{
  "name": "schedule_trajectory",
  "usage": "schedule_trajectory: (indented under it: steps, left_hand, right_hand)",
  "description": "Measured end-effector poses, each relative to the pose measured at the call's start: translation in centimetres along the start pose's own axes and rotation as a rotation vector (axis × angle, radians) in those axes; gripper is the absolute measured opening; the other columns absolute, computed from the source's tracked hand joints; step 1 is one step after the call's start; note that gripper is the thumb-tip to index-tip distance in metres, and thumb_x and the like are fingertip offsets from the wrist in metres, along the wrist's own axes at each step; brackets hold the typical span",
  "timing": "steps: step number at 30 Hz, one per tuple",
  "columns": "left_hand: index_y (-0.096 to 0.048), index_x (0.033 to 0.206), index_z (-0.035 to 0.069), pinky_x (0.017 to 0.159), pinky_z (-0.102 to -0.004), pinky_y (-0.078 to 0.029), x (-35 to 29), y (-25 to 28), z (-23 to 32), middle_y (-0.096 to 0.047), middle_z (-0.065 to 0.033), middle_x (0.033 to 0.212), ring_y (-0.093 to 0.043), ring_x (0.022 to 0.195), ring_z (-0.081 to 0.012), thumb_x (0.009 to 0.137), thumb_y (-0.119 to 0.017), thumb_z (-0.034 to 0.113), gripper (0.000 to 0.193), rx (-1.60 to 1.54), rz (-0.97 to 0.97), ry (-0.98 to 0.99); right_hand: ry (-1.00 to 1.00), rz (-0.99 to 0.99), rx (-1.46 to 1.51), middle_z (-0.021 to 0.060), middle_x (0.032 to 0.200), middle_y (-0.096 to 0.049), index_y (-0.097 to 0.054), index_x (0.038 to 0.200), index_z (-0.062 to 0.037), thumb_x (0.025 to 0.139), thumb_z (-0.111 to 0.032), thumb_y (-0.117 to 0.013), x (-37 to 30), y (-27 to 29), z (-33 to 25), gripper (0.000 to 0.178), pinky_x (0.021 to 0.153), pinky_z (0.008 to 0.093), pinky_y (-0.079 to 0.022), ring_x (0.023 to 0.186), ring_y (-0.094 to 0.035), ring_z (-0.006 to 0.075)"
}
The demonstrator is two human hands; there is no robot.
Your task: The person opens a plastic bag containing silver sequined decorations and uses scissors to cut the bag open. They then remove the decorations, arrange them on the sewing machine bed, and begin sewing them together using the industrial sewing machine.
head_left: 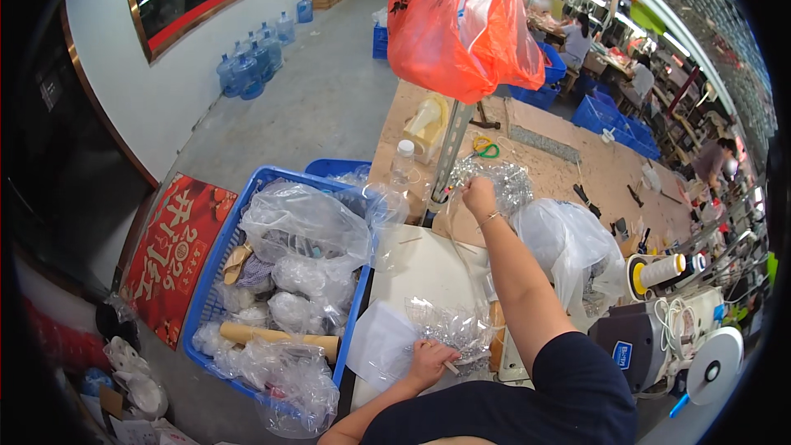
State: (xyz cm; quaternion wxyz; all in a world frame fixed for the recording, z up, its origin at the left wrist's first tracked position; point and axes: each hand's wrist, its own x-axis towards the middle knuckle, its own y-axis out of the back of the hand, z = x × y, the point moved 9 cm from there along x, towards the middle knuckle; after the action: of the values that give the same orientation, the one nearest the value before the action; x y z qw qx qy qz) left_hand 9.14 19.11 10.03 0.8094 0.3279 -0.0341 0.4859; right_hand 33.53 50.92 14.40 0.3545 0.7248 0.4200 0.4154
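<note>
My left hand (432,363) rests low on the white worktop (416,259), touching the near edge of a silvery bundle (449,323) that spreads from its eleven o'clock round to two; the bundle's longer axis seems to run roughly from ten o'clock to four, so this is the nearer hand to it. Those fingers bend over the edge, but I cannot tell whether they pinch it or merely lie on it. My right hand (478,196) is well apart, up at one o'clock from the left, with its fingers curled together; whether a strand is caught inside them I cannot make out. Just past that fist, from eleven o'clock to three, lies a second silvery bundle (512,184), beside an upright perforated metal post (453,148). Both bundles look thin, crinkled and glittery, a loose tangle of bright filaments with ragged outlines. A smooth, translucent white sheet (379,346) lies flat at ten o'clock from my left hand. At four o'clock from my right, a soft, puckered white plastic bag (568,235) bulges; at nine o'clock from my left, a ribbed blue basket (356,317) holds crumpled clear film and a stiff brown tube (280,338).
</note>
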Motion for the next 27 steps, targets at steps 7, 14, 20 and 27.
schedule_trajectory:
  steps: [7, 14, 20, 27]
  left_hand:
    - [-0.066, 0.082, 0.013, 0.078, -0.0360, -0.034, -0.1, 0.1, -2.0, -0.062, -0.0015, 0.079, -0.056, 0.078, -0.0214, 0.084, -0.056, 0.015, 0.010, -0.198, 0.087, 0.147]
    - [-0.064, 0.083, 0.007, 0.061, -0.0299, -0.040, -0.5, 0.6, -3.0, -0.060, -0.0053, 0.070, -0.053, 0.065, -0.0158, 0.090, -0.052, 0.018, 0.018, -0.461, 0.171, 0.438]
    - [-0.060, 0.089, 0.003, 0.058, -0.0223, -0.036, -0.4, 0.5, -4.0, -0.049, 0.0020, 0.066, -0.046, 0.062, -0.0067, 0.095, -0.049, 0.022, 0.023, -0.702, 0.218, 0.633]
    - [-0.052, 0.105, -0.003, 0.070, -0.0263, -0.045, -2.6, 1.1, -5.4, -0.063, -0.0096, 0.088, -0.058, 0.077, -0.0149, 0.095, -0.046, 0.018, 0.024, -1.072, 0.327, 0.814]
  right_hand:
    - [0.025, 0.178, 0.110, 0.0160, 0.093, -0.063, -0.064, 0.097, 0.0001, 0.075, -0.024, -0.071, -11.7, 6.4, 1.9, 0.033, 0.073, 0.0374, -0.049, 0.081, -0.062, 0.0326]
    - [0.275, 0.190, 0.383, 0.0092, 0.078, -0.058, -0.062, 0.090, -0.0008, 0.073, 0.000, -0.066, -35.0, 17.8, -7.0, 0.017, 0.065, 0.0351, -0.045, 0.072, -0.055, 0.0266]
    - [0.352, 0.019, 0.141, 0.0060, 0.097, -0.057, -0.059, 0.107, -0.0063, 0.074, -0.008, -0.066, -39.2, 13.3, -9.5, 0.034, 0.072, 0.0348, -0.041, 0.089, -0.052, 0.0232]
    - [0.508, -0.021, -0.178, 0.0040, 0.091, -0.055, -0.059, 0.098, -0.0044, 0.072, -0.024, -0.065, -39.0, 10.2, -13.2, 0.033, 0.076, 0.0342, -0.036, 0.091, -0.051, 0.0199]
